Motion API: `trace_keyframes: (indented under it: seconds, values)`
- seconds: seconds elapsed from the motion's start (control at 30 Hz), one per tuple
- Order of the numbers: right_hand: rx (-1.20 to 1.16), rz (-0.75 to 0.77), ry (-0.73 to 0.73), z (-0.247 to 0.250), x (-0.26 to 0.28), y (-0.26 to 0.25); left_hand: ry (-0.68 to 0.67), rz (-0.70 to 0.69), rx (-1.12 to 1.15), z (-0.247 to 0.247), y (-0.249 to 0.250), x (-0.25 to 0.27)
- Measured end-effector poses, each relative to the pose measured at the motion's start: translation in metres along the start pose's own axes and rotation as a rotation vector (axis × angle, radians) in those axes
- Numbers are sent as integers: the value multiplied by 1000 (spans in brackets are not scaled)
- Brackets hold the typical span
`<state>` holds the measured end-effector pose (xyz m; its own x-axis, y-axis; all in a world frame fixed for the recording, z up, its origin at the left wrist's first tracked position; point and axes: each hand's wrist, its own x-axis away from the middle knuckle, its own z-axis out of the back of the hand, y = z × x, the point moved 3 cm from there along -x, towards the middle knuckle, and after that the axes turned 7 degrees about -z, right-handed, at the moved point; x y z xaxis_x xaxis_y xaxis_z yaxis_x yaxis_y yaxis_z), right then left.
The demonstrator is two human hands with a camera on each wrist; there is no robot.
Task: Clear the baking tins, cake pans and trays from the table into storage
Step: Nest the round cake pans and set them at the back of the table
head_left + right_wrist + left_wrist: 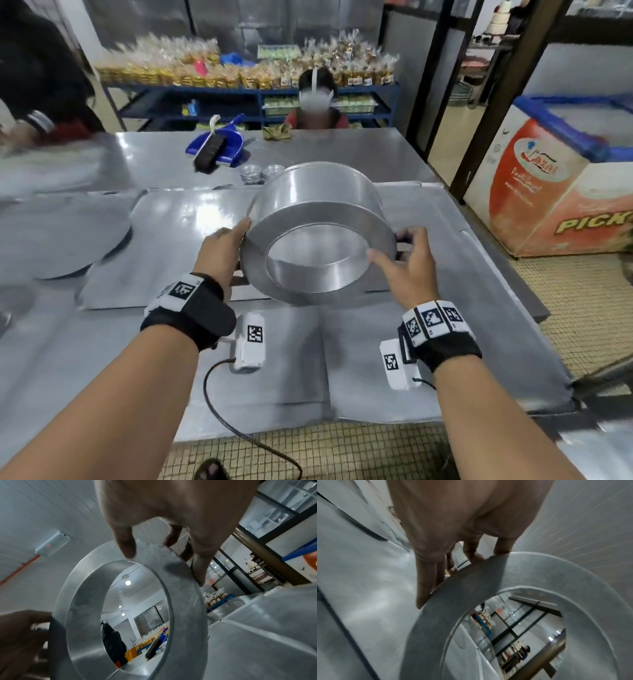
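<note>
most of the clearing looks still to do, i'd say. the steel bench [342, 150] carries a good deal of bakeware: large flat trays [191, 240] lie across the middle, round flat pans [65, 240] overlap at the left edge, and two short stacks of small fluted tins [251, 173] sit near the far side. no storage spot shows from where i stand, so i can't tell what has already gone in.

the piece in hand is a ring cake pan [318, 233], lifted clear of the bench and tipped so its open centre faces the person. it is hollow through the middle and holds nothing. the left hand [224, 245] presses its fingers [426, 588] fairly straight against the pan's outer wall; the right hand [407, 257] has its thumb on the flat face near the inner hole, fingers curled round the outer edge.

beyond, a blue dustpan [227, 144] holds a dark brush [209, 152].
</note>
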<state>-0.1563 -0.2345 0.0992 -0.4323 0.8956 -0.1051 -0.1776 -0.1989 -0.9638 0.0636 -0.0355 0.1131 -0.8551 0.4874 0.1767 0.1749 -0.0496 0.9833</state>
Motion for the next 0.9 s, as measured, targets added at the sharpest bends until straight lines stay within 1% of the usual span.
trace_keyframes:
  seconds: [0.07,0.13,0.2,0.27,0.33,0.4,0.47,0.5,0.57,0.63,0.83,0.9]
  values:
    - [-247,-70,-87,-12,-2,4,-13,-29,76,17,-6,1]
    - [-439,-143,-118,-20,-7,9,-57,-44,196,32,-10,4]
    - [-528,-200,-183,-29,-8,7,-75,-70,336,45,-13,7]
    - [-532,-218,-265,-39,-7,3,-56,-80,443,55,-15,10]
    - [-484,-230,-286,-51,-4,2,-33,-87,509,66,-17,12]
    - [-428,-262,-237,-61,1,6,-70,-104,516,76,-17,12]
    - [-371,-274,-201,-70,9,8,-161,-120,410,83,-17,15]
    - [-349,-275,-199,-74,14,10,-179,-128,355,86,-19,16]
    - [-318,-268,-220,-85,25,11,-157,-137,301,94,-26,15]
    - [-268,-263,-199,-93,35,12,-118,-127,271,105,-38,14]
    - [86,-272,-168,-103,57,49,-177,-60,96,127,-73,22]
    - [168,-300,-115,-105,64,53,-176,-45,21,130,-80,25]
